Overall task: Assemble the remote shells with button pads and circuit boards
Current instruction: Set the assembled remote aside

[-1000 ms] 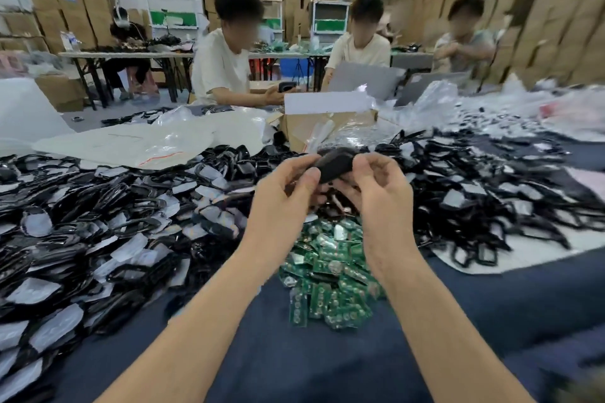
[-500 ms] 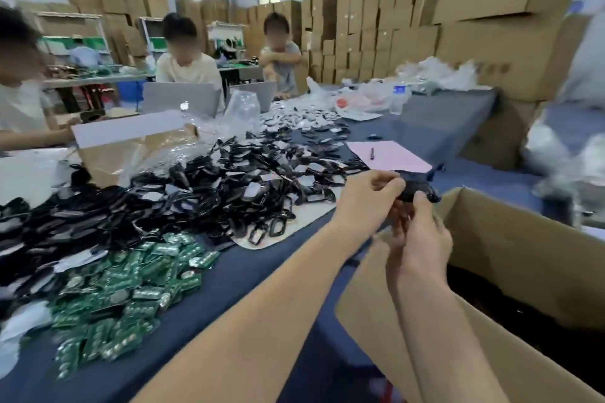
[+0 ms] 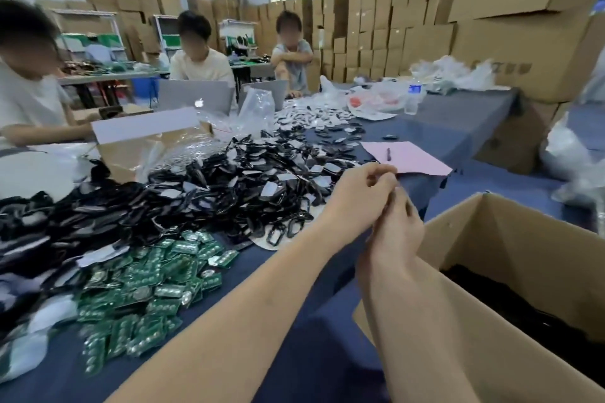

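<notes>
My left hand (image 3: pixel 363 193) and my right hand (image 3: pixel 397 232) are pressed together over the table's right edge, beside the open cardboard box (image 3: pixel 510 258). The left fingers are curled, and no remote shows between them. I see the right hand from the back, so its fingers are hidden. Dark parts lie in the bottom of the box. A heap of black remote shells and white-backed pads (image 3: pixel 229 193) covers the blue table (image 3: pixel 288 353). Green circuit boards (image 3: pixel 147 285) are piled to the left of my forearms.
Across the table, three people sit behind two laptops (image 3: pixel 193 98). A pink sheet with a pen (image 3: pixel 406 157) lies beyond my hands. A cardboard box with plastic bags (image 3: pixel 144 144) stands at the back left. Stacked cartons (image 3: pixel 523 26) fill the right side.
The view swung right from the parts heap to the box. The black remote that both hands held half a second ago is no longer visible between them.
</notes>
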Action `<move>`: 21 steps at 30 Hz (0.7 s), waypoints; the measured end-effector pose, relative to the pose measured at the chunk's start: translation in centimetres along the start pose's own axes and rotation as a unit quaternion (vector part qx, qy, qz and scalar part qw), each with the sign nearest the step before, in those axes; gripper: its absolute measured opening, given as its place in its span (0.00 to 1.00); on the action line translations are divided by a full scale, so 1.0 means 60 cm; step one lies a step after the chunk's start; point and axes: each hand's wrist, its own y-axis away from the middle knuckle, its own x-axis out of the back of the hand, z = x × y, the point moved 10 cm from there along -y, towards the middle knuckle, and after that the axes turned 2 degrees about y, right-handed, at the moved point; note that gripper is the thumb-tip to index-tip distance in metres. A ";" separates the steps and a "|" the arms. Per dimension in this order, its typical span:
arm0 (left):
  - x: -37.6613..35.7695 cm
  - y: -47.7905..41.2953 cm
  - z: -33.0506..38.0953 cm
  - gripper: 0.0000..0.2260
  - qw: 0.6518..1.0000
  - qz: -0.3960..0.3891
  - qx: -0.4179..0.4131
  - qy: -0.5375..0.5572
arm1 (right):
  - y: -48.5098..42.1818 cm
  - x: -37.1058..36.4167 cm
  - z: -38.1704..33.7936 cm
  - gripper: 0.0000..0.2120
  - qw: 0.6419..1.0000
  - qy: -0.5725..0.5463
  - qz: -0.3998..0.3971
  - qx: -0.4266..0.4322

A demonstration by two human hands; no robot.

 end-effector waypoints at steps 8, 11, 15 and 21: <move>0.395 0.141 -0.032 0.12 0.975 0.221 0.005 -0.022 | 0.228 -0.274 0.184 0.08 0.984 0.010 -0.148 -0.099; 0.557 0.242 -0.058 0.12 0.951 0.308 0.026 -0.024 | 0.359 -0.370 0.272 0.08 0.962 0.032 -0.231 -0.143; 0.737 0.400 -0.096 0.13 0.902 0.427 0.056 -0.044 | 0.543 -0.463 0.380 0.06 0.922 0.075 -0.326 -0.196; 0.910 0.608 -0.145 0.13 0.835 0.524 0.124 -0.114 | 0.776 -0.522 0.503 0.08 0.850 0.145 -0.435 -0.261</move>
